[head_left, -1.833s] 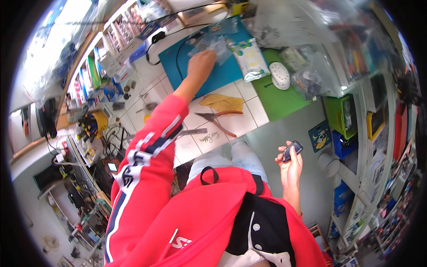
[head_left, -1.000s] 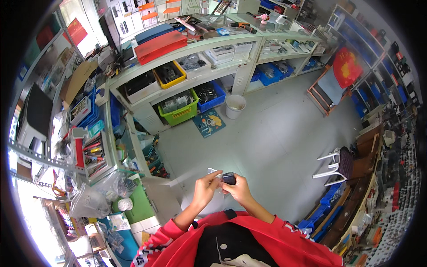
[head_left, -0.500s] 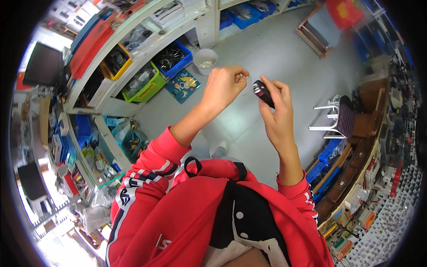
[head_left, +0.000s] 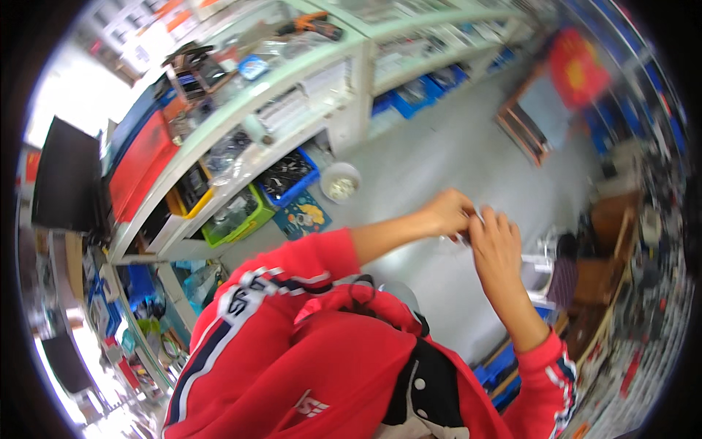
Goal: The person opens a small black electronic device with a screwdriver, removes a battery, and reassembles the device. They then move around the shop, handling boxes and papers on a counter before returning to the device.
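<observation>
My two hands meet in front of me, over the floor. My left hand (head_left: 447, 212) is closed, its fingertips bent in against my right hand. Closed too is my right hand (head_left: 497, 245), its back towards me and its fingers curled round the small black device with a silver end. The hands hide most of that device; only a dark bit shows between them. A thin, clear scrap, perhaps plastic film (head_left: 447, 240), shows just below my left fingers. What my left fingertips pinch cannot be made out.
A round bin (head_left: 341, 183) with pale bits stands beyond my left arm, beside a blue crate (head_left: 296, 186) and a green crate (head_left: 245, 219). A glass-topped counter bears an orange and black power drill (head_left: 311, 26). A chair (head_left: 563, 271) stands at right.
My hands have come together and shifted right and nearer. The black device, plainly visible in my right hand before, is now mostly covered. My view has tilted up, showing more counter.
</observation>
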Available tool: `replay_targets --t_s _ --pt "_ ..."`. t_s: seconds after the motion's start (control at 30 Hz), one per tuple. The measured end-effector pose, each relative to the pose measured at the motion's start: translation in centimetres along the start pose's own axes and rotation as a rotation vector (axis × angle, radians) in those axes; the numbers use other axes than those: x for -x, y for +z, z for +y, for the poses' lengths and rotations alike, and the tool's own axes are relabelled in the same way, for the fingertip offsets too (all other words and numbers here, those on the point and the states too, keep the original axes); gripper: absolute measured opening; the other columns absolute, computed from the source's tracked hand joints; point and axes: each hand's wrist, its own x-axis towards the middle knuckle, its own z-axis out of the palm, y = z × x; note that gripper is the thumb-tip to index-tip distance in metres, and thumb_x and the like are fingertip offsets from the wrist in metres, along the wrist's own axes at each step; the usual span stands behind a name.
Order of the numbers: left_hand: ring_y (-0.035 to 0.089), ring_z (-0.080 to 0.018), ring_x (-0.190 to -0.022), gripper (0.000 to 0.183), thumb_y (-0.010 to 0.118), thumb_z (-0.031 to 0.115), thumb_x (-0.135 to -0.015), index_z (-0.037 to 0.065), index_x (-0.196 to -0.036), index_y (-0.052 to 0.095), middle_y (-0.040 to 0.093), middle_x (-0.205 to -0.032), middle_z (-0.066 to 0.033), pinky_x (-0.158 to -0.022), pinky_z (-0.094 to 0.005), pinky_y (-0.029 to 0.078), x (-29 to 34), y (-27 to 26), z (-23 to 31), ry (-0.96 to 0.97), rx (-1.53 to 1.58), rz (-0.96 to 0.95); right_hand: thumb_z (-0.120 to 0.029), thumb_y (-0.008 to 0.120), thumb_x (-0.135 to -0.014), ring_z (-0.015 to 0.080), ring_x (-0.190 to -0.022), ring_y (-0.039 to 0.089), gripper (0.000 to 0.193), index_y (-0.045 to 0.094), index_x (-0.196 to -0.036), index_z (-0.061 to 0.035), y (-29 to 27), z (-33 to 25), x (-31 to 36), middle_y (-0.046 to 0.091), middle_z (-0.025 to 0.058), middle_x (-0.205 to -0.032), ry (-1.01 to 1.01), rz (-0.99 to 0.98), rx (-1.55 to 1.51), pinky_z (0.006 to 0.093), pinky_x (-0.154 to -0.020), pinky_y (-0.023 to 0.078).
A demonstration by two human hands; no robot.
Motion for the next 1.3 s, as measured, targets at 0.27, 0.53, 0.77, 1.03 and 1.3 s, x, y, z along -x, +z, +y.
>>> replay_targets --t_s 0.27,0.53,0.77,1.03,1.3 --pt "0.056 -0.0149 -0.052 0.013 0.055 0.001 -0.074 -0.007 -0.080 0.063 0.058 -0.065 -0.0105 -0.044 -0.0283 0.051 -11.5 -5.1 1.6 -0.003 0.319 0.083 0.005 0.054 -0.068 0.0283 -0.101 0.051 0.042 0.053 -0.109 -0.0040 3.8 9.9 -7.5 0.051 0.0119 -0.114 0.265 0.105 -0.737 0.0378 -0.083 0.041" --pt "0.053 -0.0141 -0.051 0.014 0.058 0.008 -0.075 -0.002 -0.082 0.064 0.058 -0.064 -0.0072 -0.046 -0.0308 0.043 -18.5 -10.2 7.9 0.243 -0.138 0.070 -0.002 0.064 -0.072 0.0231 -0.123 0.039 0.038 0.054 -0.109 -0.0012 11.7 19.9 -16.5 0.044 0.0137 -0.131 0.142 -0.078 -1.569 0.0369 -0.103 0.025" --pt "0.054 -0.0229 -0.066 0.017 0.062 0.017 -0.079 0.004 -0.088 0.064 0.056 -0.076 -0.0084 -0.057 -0.0327 0.043 -20.4 -11.6 10.5 0.543 -0.394 0.545 -0.005 0.061 -0.082 0.0105 -0.083 0.054 0.009 0.056 -0.088 0.0000 13.3 23.2 -24.1 0.059 0.0053 -0.086 0.140 -0.034 -1.727 0.0260 -0.079 0.043" --pt "0.056 -0.0244 -0.078 0.017 0.068 0.010 -0.074 0.004 -0.089 0.063 0.057 -0.082 -0.0091 -0.066 -0.0333 0.045 -23.5 -18.1 8.8 0.562 -0.413 0.710 0.000 0.060 -0.081 0.0115 -0.079 0.057 0.007 0.058 -0.088 0.0006 13.8 22.0 -32.2 0.060 0.0084 -0.091 0.086 0.127 -1.699 0.0241 -0.069 0.047" --pt "0.055 -0.0201 -0.082 0.015 0.071 0.009 -0.070 0.009 -0.083 0.064 0.058 -0.085 -0.0013 -0.095 -0.0452 0.035 -28.2 -28.2 12.2 0.698 -0.490 0.433 0.002 0.062 -0.078 0.0178 -0.077 0.060 0.006 0.062 -0.084 0.0017 12.1 22.0 -38.8 0.063 0.0116 -0.084 0.085 0.207 -1.410 0.0258 -0.069 0.047"
